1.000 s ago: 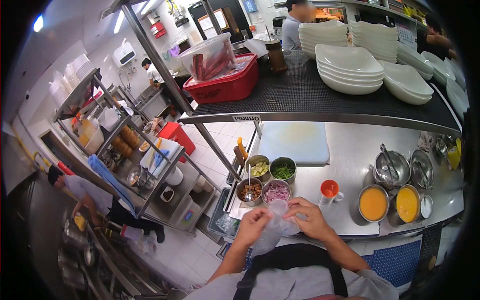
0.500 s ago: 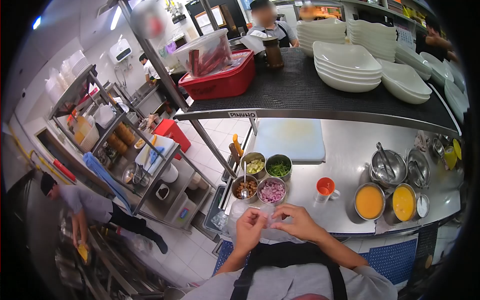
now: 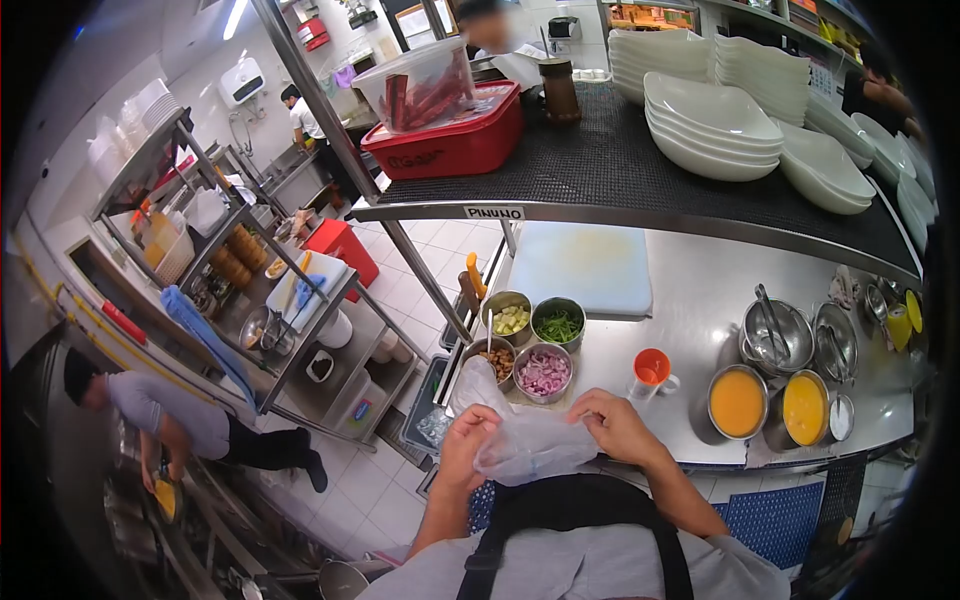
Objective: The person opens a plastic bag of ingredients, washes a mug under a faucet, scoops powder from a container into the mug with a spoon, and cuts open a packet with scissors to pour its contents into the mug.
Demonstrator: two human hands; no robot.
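A thin clear plastic bag [image 3: 535,442] is stretched between my two hands at the table's front edge. My left hand [image 3: 470,440] pinches its left side, and my right hand [image 3: 612,425] holds its right side. Part of the bag stands up near the metal cup of brown pieces [image 3: 500,360]. Just beyond the bag are cups of chopped red onion [image 3: 543,372], pale green cubes [image 3: 511,320] and sliced green herbs [image 3: 558,325]. An orange and clear measuring cup [image 3: 652,370] stands to the right of them.
Two pots of orange [image 3: 738,402] and yellow liquid [image 3: 805,408] stand right, near metal bowls [image 3: 776,335]. A white cutting board [image 3: 582,268] lies behind. The overhead shelf [image 3: 620,214] holds white dishes [image 3: 712,125] and a red container [image 3: 440,135]. A co-worker [image 3: 180,415] bends at far left.
My hands have moved apart, spreading the bag wider between them. The co-worker behind the shelf has shifted left and is mostly hidden.
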